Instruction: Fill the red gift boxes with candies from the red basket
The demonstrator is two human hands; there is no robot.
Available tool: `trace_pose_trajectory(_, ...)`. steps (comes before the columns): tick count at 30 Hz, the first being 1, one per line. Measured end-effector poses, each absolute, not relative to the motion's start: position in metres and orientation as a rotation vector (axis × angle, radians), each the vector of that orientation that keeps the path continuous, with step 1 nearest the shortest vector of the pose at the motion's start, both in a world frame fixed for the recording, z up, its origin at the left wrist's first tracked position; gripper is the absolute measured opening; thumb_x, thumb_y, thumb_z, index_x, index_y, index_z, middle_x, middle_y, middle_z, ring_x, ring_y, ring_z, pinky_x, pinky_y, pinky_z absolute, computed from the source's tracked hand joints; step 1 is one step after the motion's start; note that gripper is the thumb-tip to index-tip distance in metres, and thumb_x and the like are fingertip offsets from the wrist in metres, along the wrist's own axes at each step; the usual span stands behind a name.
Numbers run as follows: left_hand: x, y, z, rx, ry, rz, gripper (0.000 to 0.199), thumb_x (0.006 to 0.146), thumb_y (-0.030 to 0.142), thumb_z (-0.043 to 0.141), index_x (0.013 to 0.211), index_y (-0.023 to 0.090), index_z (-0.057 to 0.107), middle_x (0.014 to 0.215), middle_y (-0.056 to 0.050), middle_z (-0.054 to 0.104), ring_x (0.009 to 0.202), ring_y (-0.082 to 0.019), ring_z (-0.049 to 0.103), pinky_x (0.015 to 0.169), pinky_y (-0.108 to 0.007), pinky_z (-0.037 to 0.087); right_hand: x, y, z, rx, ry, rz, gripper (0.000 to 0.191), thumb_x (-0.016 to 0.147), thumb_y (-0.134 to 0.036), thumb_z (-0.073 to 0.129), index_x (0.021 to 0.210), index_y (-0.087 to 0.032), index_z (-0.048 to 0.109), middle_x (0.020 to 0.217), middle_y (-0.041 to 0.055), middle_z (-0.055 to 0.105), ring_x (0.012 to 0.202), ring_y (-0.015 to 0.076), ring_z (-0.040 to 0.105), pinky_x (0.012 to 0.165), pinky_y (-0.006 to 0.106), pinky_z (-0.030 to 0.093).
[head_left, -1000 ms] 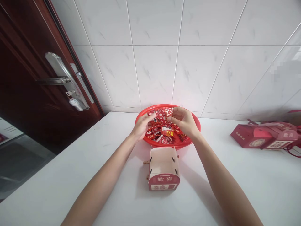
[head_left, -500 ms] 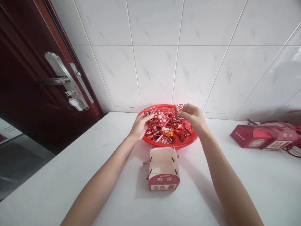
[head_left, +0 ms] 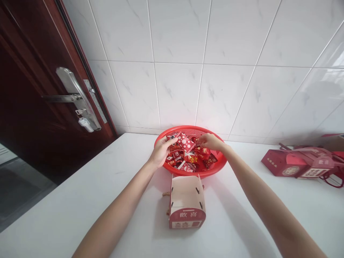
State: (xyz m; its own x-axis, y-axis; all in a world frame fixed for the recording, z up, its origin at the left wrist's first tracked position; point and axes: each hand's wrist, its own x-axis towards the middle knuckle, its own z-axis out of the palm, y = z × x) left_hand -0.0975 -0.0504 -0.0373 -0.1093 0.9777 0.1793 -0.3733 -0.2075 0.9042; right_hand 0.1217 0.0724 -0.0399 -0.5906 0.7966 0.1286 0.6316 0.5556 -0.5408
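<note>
A red plastic basket holds many small wrapped candies in red, gold and dark wrappers. At its left side my left hand is closed on a red candy packet with white dots; another wrapper shows beside it under the thumb. My right hand reaches over the back right of the basket, its fingers curled down among the candies. What those fingertips pinch is hidden. In front of the basket stands an open red and cream gift box with rope at its left side.
More red gift boxes lie on the white table at the right. A white tiled wall rises behind the basket. To the left is a dark red door with keys hanging in its lock.
My right hand has come down from the basket's back rim into the candies; the patterned packet it held no longer shows. My left hand still holds the dotted packet. The view has tilted slightly upward.
</note>
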Motion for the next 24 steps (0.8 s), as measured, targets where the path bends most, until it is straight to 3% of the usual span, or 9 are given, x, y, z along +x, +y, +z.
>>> trace_pose_trajectory(2, -0.097, -0.051, -0.037, 0.998, 0.865, 1.562, 0.033, 0.058, 0.039, 0.094, 0.078, 0.018, 0.078, 0.080, -0.004, 0.079, 0.082, -0.024, 0.073, 0.081, -0.034, 0.057, 0.111, 0.082, -0.043, -1.274, -2.551, 0.571, 0.014, 0.074, -0.007, 0.078, 0.078, -0.020, 0.075, 0.092, 0.0077, 0.078, 0.086, 0.0248, 0.072, 0.078, 0.035, 0.058)
trace_pose_trajectory(4, -0.097, -0.051, -0.036, 0.978, 0.876, 1.561, 0.035, 0.055, 0.039, 0.096, 0.076, 0.018, 0.078, 0.078, -0.003, 0.078, 0.077, -0.022, 0.072, 0.078, -0.032, 0.057, 0.102, 0.088, -0.048, -1.397, -2.649, 0.519, 0.007, 0.084, -0.017, 0.078, 0.089, -0.018, 0.074, 0.101, 0.0082, 0.075, 0.091, 0.0217, 0.071, 0.081, 0.035, 0.059)
trace_pose_trajectory(8, -0.096, -0.051, -0.036, 0.971, 0.890, 1.544, 0.037, 0.054, 0.039, 0.096, 0.077, 0.017, 0.078, 0.077, -0.003, 0.078, 0.075, -0.020, 0.071, 0.075, -0.030, 0.056, 0.095, 0.091, -0.054, -1.579, -2.755, 0.489, 0.025, 0.099, -0.035, 0.066, 0.117, -0.017, 0.067, 0.115, 0.0072, 0.069, 0.099, 0.0198, 0.069, 0.085, 0.039, 0.059)
trace_pose_trajectory(11, -0.095, -0.051, -0.036, 0.983, 0.865, 1.539, 0.034, 0.055, 0.038, 0.095, 0.076, 0.017, 0.078, 0.077, -0.003, 0.078, 0.077, -0.020, 0.072, 0.075, -0.030, 0.056, 0.100, 0.089, -0.052, -1.621, -2.732, 0.521, 0.022, 0.098, -0.035, 0.067, 0.110, -0.016, 0.067, 0.106, 0.0059, 0.069, 0.089, 0.0179, 0.068, 0.078, 0.035, 0.058)
trace_pose_trajectory(15, -0.095, -0.052, -0.037, 0.986, 0.848, 1.546, 0.032, 0.057, 0.036, 0.094, 0.077, 0.017, 0.079, 0.077, -0.003, 0.078, 0.076, -0.021, 0.072, 0.077, -0.032, 0.056, 0.108, 0.081, -0.044, -1.546, -2.570, 0.565, 0.007, 0.089, -0.019, 0.066, 0.096, -0.017, 0.066, 0.089, 0.0043, 0.069, 0.076, 0.0157, 0.063, 0.064, 0.025, 0.050)
trace_pose_trajectory(17, -0.096, -0.051, -0.037, 0.988, 0.853, 1.547, 0.032, 0.057, 0.036, 0.094, 0.078, 0.016, 0.079, 0.077, -0.003, 0.078, 0.076, -0.021, 0.072, 0.077, -0.032, 0.055, 0.110, 0.077, -0.041, -1.502, -2.495, 0.580, 0.015, 0.085, -0.014, 0.061, 0.099, -0.018, 0.064, 0.092, 0.0045, 0.069, 0.079, 0.0158, 0.064, 0.063, 0.023, 0.048)
trace_pose_trajectory(20, -0.096, -0.051, -0.038, 0.984, 0.870, 1.550, 0.032, 0.058, 0.035, 0.093, 0.078, 0.016, 0.078, 0.077, -0.004, 0.078, 0.077, -0.022, 0.072, 0.077, -0.032, 0.055, 0.111, 0.075, -0.041, -1.484, -2.464, 0.615, 0.021, 0.082, -0.012, 0.059, 0.100, -0.019, 0.065, 0.096, 0.0040, 0.071, 0.082, 0.0166, 0.066, 0.065, 0.022, 0.048)
trace_pose_trajectory(24, -0.095, -0.050, -0.037, 0.969, 0.857, 1.560, 0.031, 0.056, 0.034, 0.094, 0.077, 0.016, 0.079, 0.077, -0.003, 0.078, 0.076, -0.020, 0.071, 0.075, -0.030, 0.056, 0.112, 0.077, -0.047, -1.576, -2.550, 0.672, 0.008, 0.075, -0.014, 0.067, 0.081, -0.020, 0.066, 0.084, 0.0036, 0.071, 0.075, 0.0198, 0.067, 0.060, 0.026, 0.047)
